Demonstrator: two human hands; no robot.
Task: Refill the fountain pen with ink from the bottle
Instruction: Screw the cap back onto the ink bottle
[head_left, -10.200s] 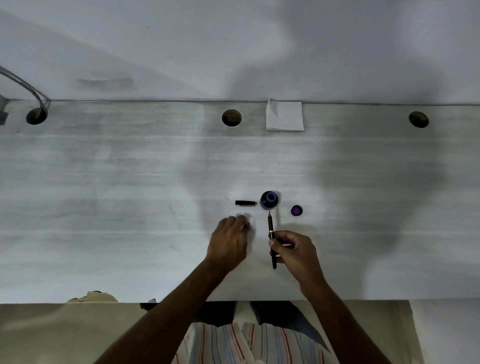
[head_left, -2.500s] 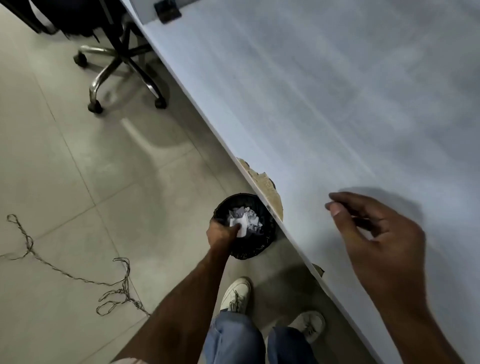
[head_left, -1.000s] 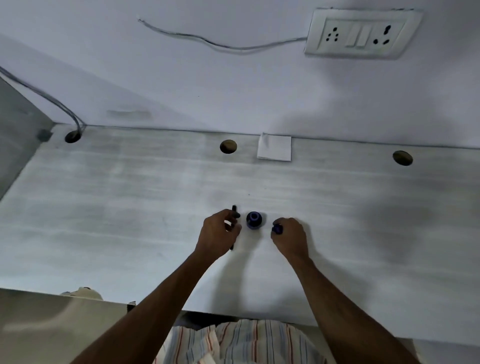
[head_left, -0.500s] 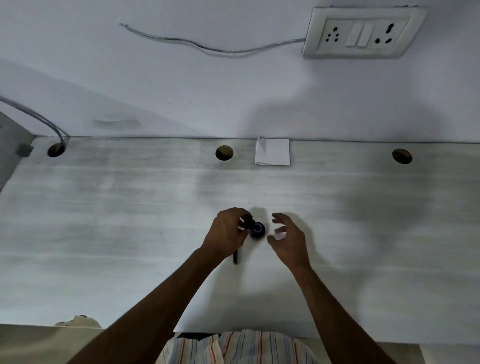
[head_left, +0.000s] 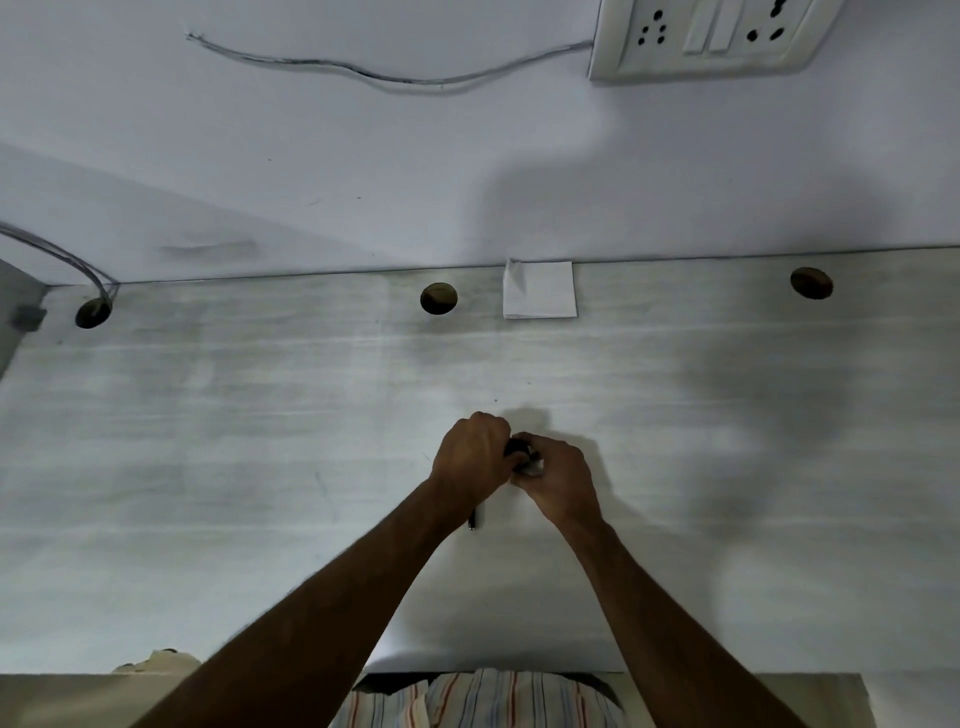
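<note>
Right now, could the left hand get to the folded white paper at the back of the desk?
Probably yes: the desk between the left hand and the folded paper is bare, though that hand seems busy at the ink bottle.

A folded white paper (head_left: 539, 290) lies beside a desk hole (head_left: 439, 298), below a wall socket (head_left: 706, 36)

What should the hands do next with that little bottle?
Probably twist the cap down tight. Both hands, left and right, are closed around the small dark ink bottle on the desk, and the pen lies beneath the left hand, so filling looks finished. The cap itself is hidden.
</note>
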